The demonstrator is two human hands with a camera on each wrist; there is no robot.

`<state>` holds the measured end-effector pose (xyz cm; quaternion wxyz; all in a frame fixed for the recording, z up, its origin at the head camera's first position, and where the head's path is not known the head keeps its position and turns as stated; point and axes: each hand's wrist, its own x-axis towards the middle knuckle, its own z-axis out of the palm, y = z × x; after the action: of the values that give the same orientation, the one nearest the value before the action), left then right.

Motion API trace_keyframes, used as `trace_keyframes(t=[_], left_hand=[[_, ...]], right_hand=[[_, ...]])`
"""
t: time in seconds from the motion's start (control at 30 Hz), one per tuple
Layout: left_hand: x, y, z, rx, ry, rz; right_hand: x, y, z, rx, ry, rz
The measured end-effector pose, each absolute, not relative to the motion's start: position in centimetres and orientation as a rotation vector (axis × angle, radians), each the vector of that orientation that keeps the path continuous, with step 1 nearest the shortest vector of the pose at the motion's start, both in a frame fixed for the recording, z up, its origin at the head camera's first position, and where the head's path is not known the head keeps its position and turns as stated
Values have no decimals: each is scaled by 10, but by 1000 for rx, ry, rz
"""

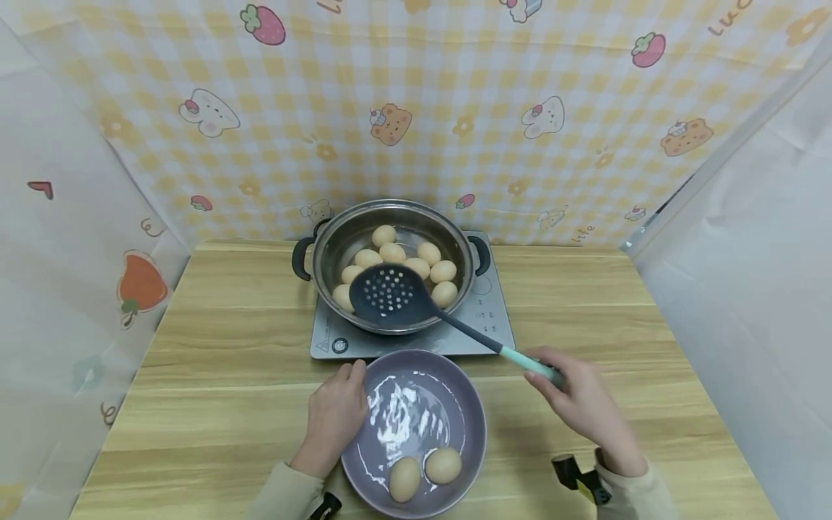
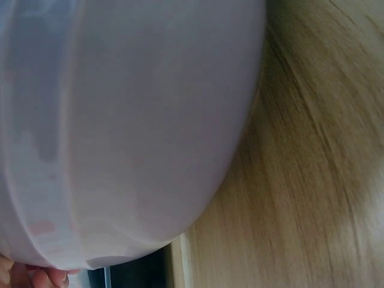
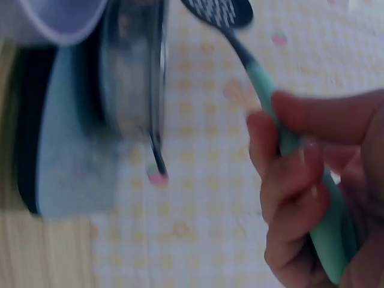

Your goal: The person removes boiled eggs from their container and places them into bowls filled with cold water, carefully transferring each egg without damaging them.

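My right hand (image 1: 575, 393) grips the mint-green handle of a dark slotted skimmer (image 1: 390, 292); in the right wrist view, its fingers (image 3: 294, 174) curl round that handle. The skimmer's head is held over the front of a steel pot (image 1: 390, 330) with several eggs (image 1: 392, 252) inside, and nothing shows on it. My left hand (image 1: 338, 412) grips the left rim of a purple plate (image 1: 474, 404), its thumb side at the edge. Two eggs (image 1: 443, 465) lie at the plate's near side. The plate's pale outer wall (image 2: 156, 120) fills much of the left wrist view.
The pot stands on a silver induction cooktop (image 1: 409, 348), with black side handles (image 1: 301, 258) sticking out left and right. A wooden table (image 1: 227, 361) lies beneath everything. Behind it hangs a yellow checked cloth (image 1: 455, 87); white sheets (image 1: 747, 238) flank both sides.
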<state>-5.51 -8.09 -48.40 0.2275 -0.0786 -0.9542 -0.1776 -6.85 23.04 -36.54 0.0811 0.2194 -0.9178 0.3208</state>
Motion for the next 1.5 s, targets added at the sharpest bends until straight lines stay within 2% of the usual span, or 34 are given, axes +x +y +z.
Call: trace_keyframes(t=[0.3,0.6,1.5], left_hand=[[-55,-80,-485,-219,-2633,-489],[-54,-79,-488,-210,-2644,-489],[-55,-80,-486,-199,-2650,-487]], right_hand=[[-76,186,-381,611,-2663,786],[-75,163,-389,586,-2685,726],[-67,160,-384,574,-2762,635]])
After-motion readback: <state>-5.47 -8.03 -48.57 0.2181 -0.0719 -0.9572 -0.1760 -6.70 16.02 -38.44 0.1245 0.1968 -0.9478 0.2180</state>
